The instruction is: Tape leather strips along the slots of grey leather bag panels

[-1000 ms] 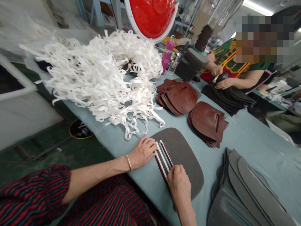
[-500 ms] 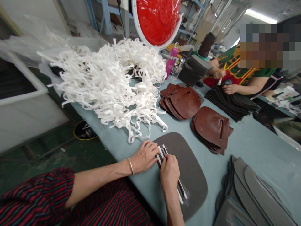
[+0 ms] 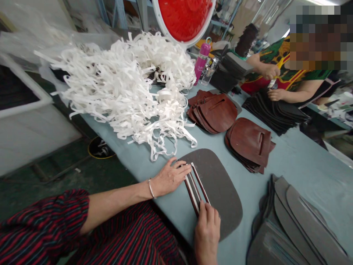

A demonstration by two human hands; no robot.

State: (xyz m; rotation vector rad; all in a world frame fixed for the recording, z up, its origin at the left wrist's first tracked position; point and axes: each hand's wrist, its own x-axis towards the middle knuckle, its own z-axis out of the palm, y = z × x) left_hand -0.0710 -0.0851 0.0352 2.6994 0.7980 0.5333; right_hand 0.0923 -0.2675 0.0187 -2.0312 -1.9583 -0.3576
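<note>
Lower centre: resting spread left hand point(image 3: 168, 179), curled right hand point(image 3: 207, 228) (cannot tell if pinching) over rounded dark-grey sheet point(image 3: 222, 195); probably light, bendy, best held by rim.

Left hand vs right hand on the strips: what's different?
The left hand is outstretched; the right hand is curled. The left hand is at the far end of the strips; the right hand is farther down them. The left wears a bracelet; none shows on the right. Both are bare.
</note>
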